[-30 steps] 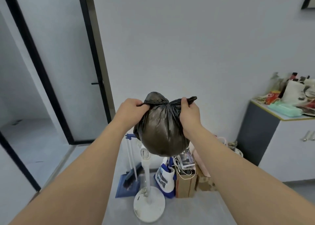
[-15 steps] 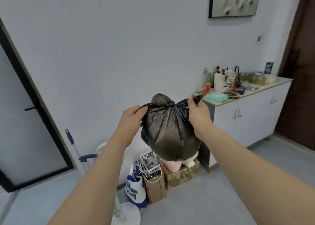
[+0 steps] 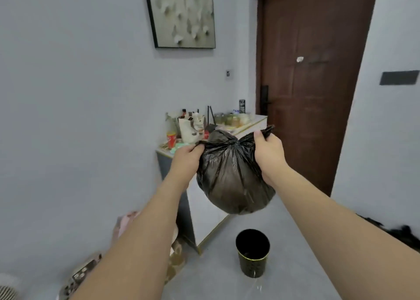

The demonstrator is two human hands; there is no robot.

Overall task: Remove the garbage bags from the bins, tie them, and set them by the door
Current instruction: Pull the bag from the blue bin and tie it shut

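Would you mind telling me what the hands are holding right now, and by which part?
Both hold the black garbage bag by its knotted top: left hand and right hand each pinch one tail.

The garbage bag [image 3: 234, 181] is held in the air between the left hand [image 3: 186, 161] and the right hand [image 3: 269, 154]. The bin [image 3: 252, 253] stands on the floor below it, before the cabinet's [image 3: 211, 218] front edge; the door [image 3: 311, 79] lies behind.

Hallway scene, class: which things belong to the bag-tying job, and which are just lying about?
Belongs to the job:
black garbage bag
left hand
right hand
black bin
brown door

Just lying about:
cabinet
framed picture
red can
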